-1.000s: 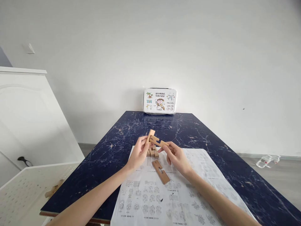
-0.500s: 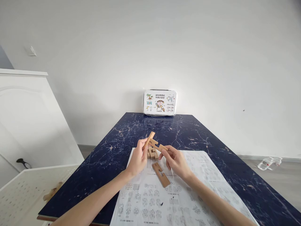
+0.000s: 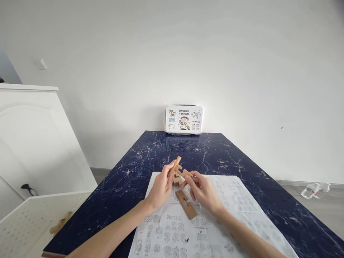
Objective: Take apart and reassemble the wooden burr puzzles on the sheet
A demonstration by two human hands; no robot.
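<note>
My left hand (image 3: 162, 188) is closed on a narrow wooden puzzle piece (image 3: 176, 164), which tilts up to the right. Between the fingers of my right hand (image 3: 202, 190) is a flat, notched wooden puzzle piece (image 3: 187, 173); its far end meets the left-hand piece, though I cannot tell whether they interlock. Below both hands, another notched flat piece (image 3: 186, 205) lies on the printed instruction sheet (image 3: 220, 222). Several small wooden blocks (image 3: 176, 180) sit behind the hands, partly hidden by them.
A white cartoon case (image 3: 184, 120) stands at the back of the dark blue marbled table (image 3: 129, 168), against the wall. At left are a white perforated basket (image 3: 24, 222) with wooden pieces (image 3: 61, 223) and a white cabinet (image 3: 34, 143). Plastic bottles (image 3: 314, 190) lie on the floor at right.
Both hands keep their hold on the two pieces, now with less of the notched piece showing between them. The whole view has shifted slightly.
</note>
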